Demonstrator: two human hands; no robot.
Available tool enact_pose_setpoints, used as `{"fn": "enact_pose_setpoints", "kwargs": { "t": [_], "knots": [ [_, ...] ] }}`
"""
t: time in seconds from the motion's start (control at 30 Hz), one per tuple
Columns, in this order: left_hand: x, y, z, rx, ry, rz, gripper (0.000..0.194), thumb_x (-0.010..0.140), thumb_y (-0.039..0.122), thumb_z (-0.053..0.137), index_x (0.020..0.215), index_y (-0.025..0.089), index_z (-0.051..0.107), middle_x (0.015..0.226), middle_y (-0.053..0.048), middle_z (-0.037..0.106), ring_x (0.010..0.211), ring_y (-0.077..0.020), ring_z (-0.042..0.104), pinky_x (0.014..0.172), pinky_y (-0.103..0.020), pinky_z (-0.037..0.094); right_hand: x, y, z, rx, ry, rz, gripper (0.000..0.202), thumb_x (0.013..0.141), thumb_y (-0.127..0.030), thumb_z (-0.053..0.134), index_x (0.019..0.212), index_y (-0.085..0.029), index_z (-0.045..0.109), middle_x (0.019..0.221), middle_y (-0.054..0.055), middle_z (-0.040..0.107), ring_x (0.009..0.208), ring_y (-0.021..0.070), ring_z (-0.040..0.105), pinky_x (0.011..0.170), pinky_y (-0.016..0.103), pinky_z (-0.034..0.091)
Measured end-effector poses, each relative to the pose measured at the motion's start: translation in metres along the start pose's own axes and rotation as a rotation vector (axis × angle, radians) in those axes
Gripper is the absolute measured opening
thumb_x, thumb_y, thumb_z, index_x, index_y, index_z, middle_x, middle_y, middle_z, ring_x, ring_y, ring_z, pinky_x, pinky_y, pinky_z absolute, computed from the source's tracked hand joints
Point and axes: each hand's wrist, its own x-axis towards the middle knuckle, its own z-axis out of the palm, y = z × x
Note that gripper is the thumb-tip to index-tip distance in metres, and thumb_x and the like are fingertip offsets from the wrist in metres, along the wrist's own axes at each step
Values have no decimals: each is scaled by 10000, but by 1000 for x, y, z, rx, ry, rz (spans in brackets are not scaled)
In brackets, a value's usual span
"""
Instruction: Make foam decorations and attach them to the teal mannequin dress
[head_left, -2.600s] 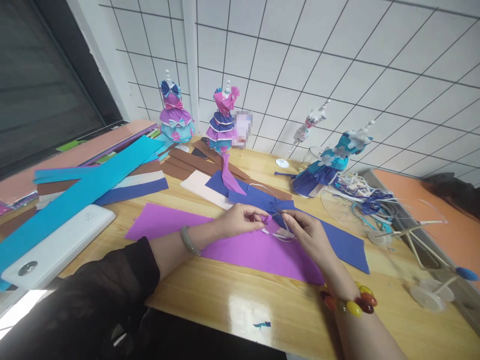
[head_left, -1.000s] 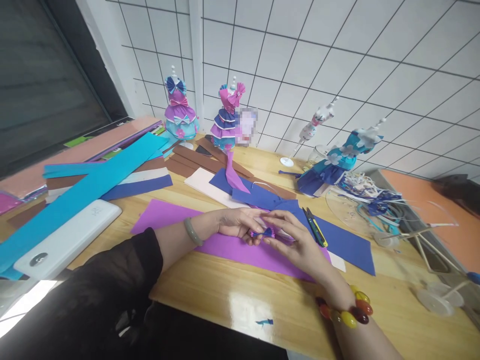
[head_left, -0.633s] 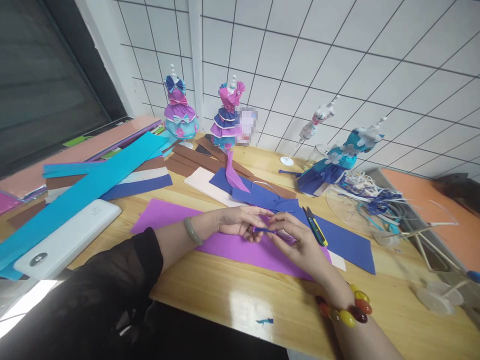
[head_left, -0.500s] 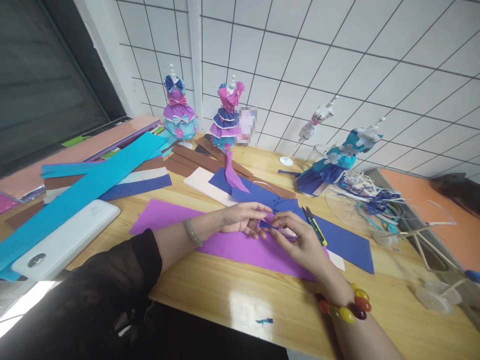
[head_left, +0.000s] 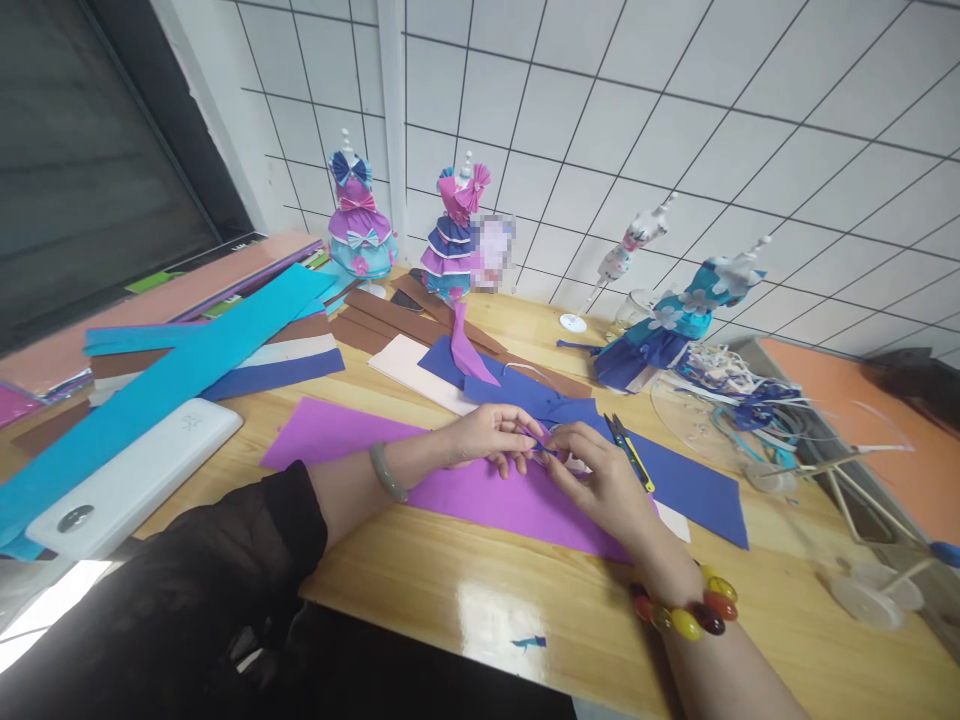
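Between my two hands is a small pleated piece of blue and purple crepe paper (head_left: 541, 447), mostly covered by the fingers. My left hand (head_left: 491, 437) pinches its left side with thumb and fingertips. On its right side, my right hand (head_left: 592, 465) is closed on it between thumb and forefinger. Both hands hover over a long purple sheet (head_left: 480, 505) lying on the table. Just beyond the right hand, black-and-yellow thread snips (head_left: 630, 452) rest on a dark blue sheet (head_left: 697, 482).
Small dress forms in paper dresses (head_left: 361, 225) stand along the tiled wall. Left lie a white power bank (head_left: 142, 475) and a long turquoise strip (head_left: 172, 370). To the right are a heap of paper scraps (head_left: 750, 390) and a stick-and-disc stand (head_left: 874, 595).
My left hand has shifted slightly right, its fingers closing in on the pleated piece, which is now more covered. The right hand has hardly moved.
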Motion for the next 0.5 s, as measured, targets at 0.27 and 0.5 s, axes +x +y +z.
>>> {"fn": "enact_pose_setpoints", "kwargs": {
  "t": [0.27,0.5],
  "knots": [
    [0,1,5,283,76,78,300,749,372,555,942,142,540,643,0,572,457,-55,486,444,-191,408,0,0,1,14,-1,36,59,811,-222,483,831,-205,536,817,60,558,704,167,542,640,305,456],
    [-8,9,15,781,200,430,177,748,223,553,905,165,613,911,-43,575,706,-82,506,614,-188,415,0,2,3,59,2,68,59,806,-217,489,819,-197,543,812,58,567,722,169,541,634,300,444]
  ]
}}
